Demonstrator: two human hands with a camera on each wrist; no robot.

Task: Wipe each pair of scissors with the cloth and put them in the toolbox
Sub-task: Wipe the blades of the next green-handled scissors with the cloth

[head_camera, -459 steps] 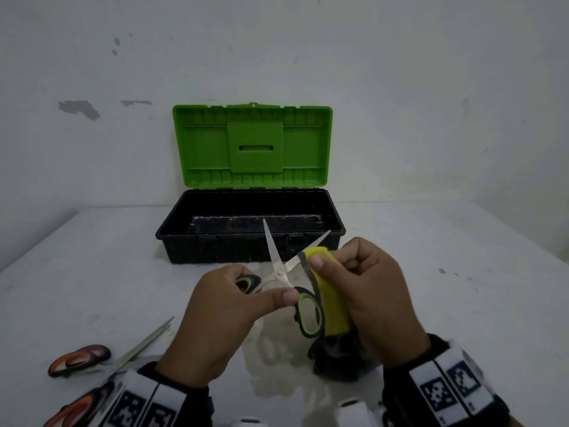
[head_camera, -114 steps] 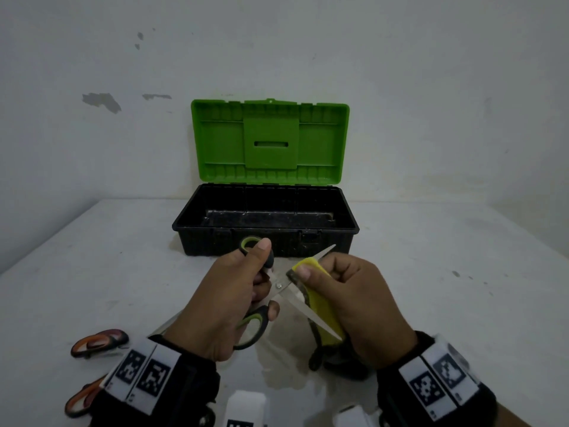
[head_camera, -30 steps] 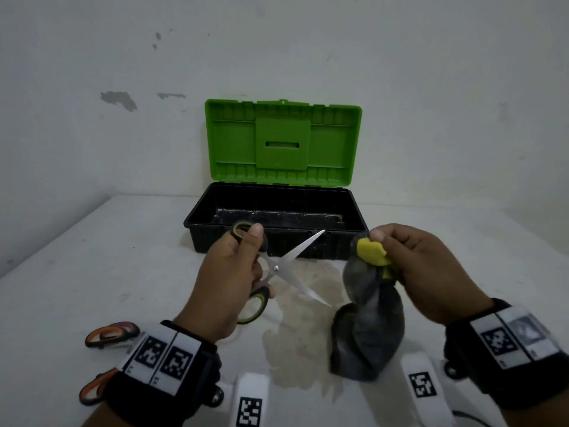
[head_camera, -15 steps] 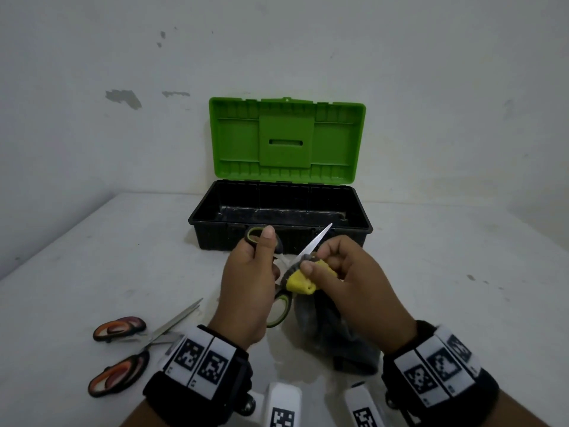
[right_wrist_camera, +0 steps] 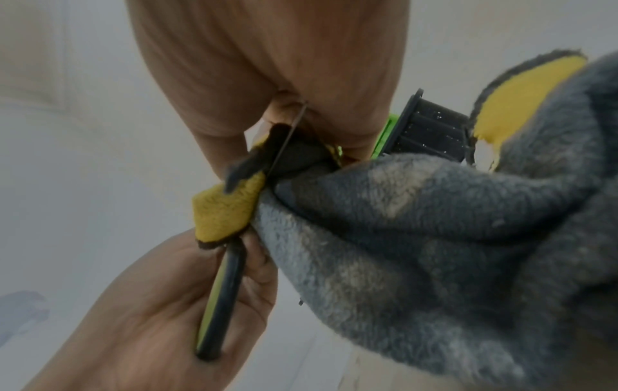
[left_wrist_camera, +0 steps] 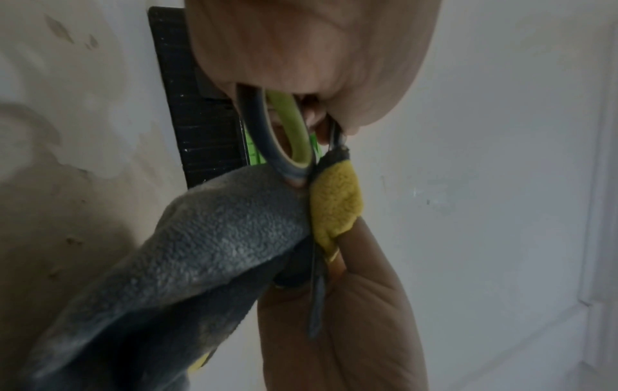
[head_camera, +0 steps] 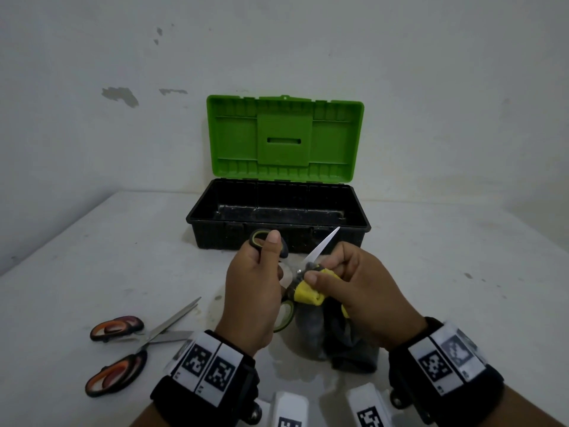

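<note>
My left hand (head_camera: 261, 272) grips the handles of the green-and-black scissors (head_camera: 321, 248), thumb on the upper loop, and holds them above the table in front of the toolbox. One blade points up and right. My right hand (head_camera: 326, 272) pinches the yellow-and-grey cloth (head_camera: 308, 295) round the other blade close to the pivot, and the rest of the cloth hangs down. The left wrist view shows the scissors' handle loop (left_wrist_camera: 287, 137) beside the cloth (left_wrist_camera: 217, 238). The right wrist view shows the cloth (right_wrist_camera: 434, 238) folded over the thin blade.
The black toolbox (head_camera: 221, 238) stands open against the wall, its green lid (head_camera: 284, 137) upright, nothing visible inside. Orange-handled scissors (head_camera: 123, 349) lie on the white table at the near left with blades spread. A wet patch lies under my hands.
A second ago my right hand held the cloth apart from the scissors. It has since come left and closed the cloth round a blade. The left hand keeps its grip.
</note>
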